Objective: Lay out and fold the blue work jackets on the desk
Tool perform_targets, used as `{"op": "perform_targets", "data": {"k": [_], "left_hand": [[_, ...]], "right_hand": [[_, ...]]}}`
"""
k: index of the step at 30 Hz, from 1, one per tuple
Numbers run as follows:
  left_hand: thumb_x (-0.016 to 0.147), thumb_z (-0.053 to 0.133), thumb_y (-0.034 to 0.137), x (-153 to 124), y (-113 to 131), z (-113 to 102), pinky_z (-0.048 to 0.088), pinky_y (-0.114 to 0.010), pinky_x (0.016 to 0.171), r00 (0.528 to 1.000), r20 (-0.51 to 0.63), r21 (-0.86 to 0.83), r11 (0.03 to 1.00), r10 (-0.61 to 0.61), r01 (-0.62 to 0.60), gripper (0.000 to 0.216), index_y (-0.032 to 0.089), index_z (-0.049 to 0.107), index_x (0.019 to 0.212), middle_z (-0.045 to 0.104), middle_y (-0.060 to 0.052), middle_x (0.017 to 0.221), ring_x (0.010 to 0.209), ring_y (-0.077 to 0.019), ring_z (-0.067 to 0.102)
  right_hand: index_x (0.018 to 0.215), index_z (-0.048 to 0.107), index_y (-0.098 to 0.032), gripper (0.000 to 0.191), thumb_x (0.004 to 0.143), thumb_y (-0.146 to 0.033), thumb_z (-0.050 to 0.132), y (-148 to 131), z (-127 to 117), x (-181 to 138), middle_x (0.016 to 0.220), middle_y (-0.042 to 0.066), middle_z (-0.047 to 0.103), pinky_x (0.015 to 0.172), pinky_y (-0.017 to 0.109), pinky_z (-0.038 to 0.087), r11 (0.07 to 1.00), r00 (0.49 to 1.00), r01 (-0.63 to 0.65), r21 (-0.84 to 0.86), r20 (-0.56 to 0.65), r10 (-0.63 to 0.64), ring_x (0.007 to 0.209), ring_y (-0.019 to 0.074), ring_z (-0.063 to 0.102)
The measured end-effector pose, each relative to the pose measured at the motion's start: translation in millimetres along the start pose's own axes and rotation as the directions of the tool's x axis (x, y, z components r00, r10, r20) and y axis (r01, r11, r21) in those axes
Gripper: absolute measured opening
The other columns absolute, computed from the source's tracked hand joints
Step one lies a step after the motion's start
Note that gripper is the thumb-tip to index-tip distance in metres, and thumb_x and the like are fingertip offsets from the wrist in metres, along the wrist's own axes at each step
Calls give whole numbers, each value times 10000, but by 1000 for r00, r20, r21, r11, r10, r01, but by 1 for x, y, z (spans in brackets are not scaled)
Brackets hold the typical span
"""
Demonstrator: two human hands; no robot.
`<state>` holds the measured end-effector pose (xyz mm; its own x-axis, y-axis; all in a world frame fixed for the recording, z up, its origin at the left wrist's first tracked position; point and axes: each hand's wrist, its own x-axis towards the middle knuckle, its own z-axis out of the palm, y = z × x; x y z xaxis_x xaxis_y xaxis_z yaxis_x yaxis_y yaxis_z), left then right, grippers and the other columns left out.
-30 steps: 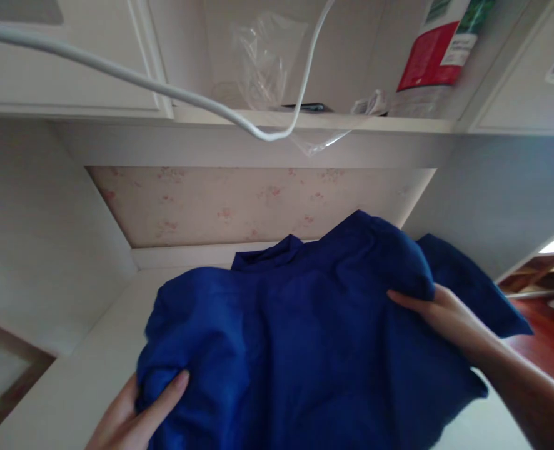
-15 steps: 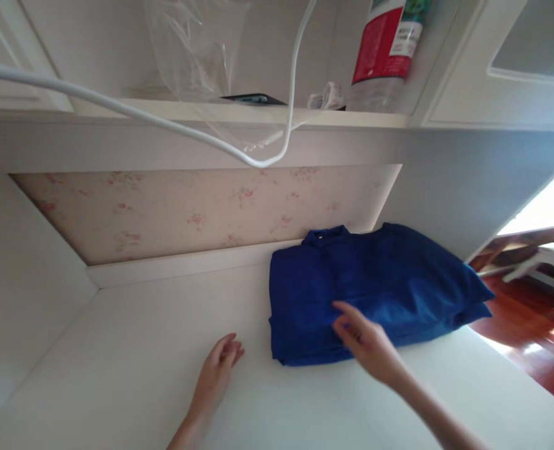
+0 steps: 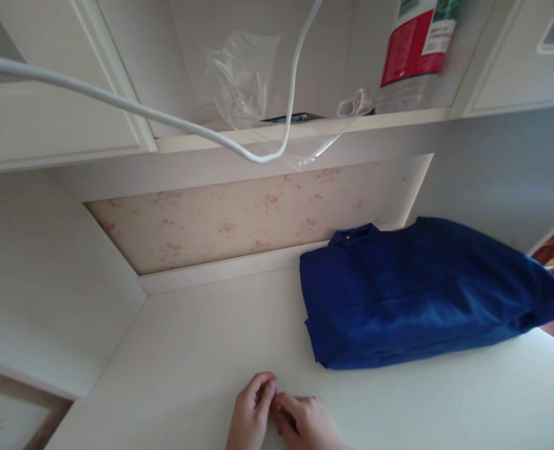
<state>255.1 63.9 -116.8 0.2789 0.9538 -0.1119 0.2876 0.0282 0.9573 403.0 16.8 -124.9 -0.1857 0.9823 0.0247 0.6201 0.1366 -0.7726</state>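
Left hand (image 3: 250, 415) touches right hand (image 3: 305, 422) (both empty) near folded blue shirt (image 3: 418, 290).

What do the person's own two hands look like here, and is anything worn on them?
Both hands are bare: the left hand and the right hand show no glove, ring, watch or bracelet in the head view. No sleeve reaches the wrists in the part that is seen. Only the hands and the start of the wrists are inside the picture; the arms are cut off by the lower edge.
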Motion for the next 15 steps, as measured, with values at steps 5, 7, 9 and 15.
{"op": "perform_targets", "data": {"k": [5,7,9,15], "left_hand": [[856,524,587,0,-4,1,527,-293,858,998,45,45,998,47,-49,421,215,706,933,747,-76,965,932,-224,691],[867,516,575,-1,-4,2,527,-280,850,997,39,61,996,65,-68,410,216,705,929,748,-72,962,923,-215,692],[880,509,557,-2,-3,3,524,-267,848,996,31,75,994,80,-82,394,220,706,931,750,-66,962,923,-207,693],[913,489,502,-5,-3,3,514,-247,860,995,20,110,989,96,-98,346,230,701,945,750,-52,967,935,-188,690]], "right_hand": [[888,630,-235,193,907,-300,450,14,8,-1,733,21,725,573,187,417,1000,1000,6,3,-16,-6,619,150,670],[878,626,-230,171,896,-280,464,17,7,0,736,24,727,571,187,414,1000,1000,0,-12,-11,0,622,153,670],[877,622,-230,149,887,-262,477,16,7,0,740,22,729,572,188,411,1000,1000,-3,-18,3,3,630,155,672],[911,642,-228,174,900,-266,472,8,1,-1,725,19,712,562,193,389,1000,1000,-14,1,4,14,619,145,648]]}}
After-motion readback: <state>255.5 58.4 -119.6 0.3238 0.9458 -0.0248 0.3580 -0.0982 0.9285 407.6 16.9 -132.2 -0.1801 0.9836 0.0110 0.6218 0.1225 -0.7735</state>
